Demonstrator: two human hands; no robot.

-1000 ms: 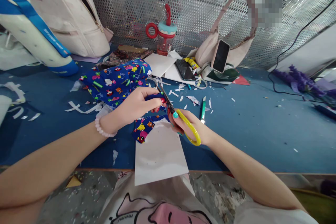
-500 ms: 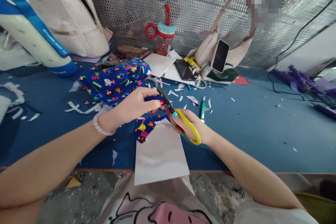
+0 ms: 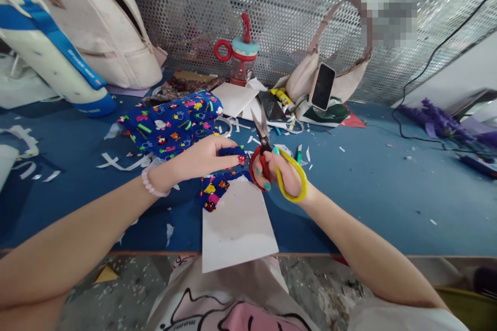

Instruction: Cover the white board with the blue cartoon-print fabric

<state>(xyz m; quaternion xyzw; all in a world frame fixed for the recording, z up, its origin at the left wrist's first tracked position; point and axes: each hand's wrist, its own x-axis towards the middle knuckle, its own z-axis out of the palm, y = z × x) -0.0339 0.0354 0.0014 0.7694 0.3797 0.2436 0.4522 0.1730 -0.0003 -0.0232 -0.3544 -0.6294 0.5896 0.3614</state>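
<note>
So, mid craft session at a blue table (image 3: 368, 191). Left hand (image 3: 202, 158) pinched shut on a small scrap of printed fabric (image 3: 217, 186), fingertips together right at its upper edge, scrap lying on the table just in front of the body and overlapping the top of a white sheet of paper (image 3: 236, 227) that hangs off the near edge. Right hand (image 3: 281, 173) closed through the loops of the scissors (image 3: 267, 158) (one red handle, one yellow), blades pointing up and away, slightly parted, just beside the left fingertips but not touching the fabric. Bigger bundle of the same blue cartoon-print cloth (image 3: 171, 121) sitting behind the left hand. Paper snippets (image 3: 116, 160) scattered all over the tabletop. Further back against the perforated metal screen (image 3: 295, 15): a cream backpack (image 3: 101, 20), a red and blue drinking bottle (image 3: 240, 57), a pink handbag (image 3: 310, 72) with a phone (image 3: 321, 87) leaning on it, a glue stick (image 3: 281, 97). Green pen (image 3: 298, 155) lying just past the right hand. Black cable (image 3: 411, 114) trailing on the far right, near something purple (image 3: 435, 116).
</note>
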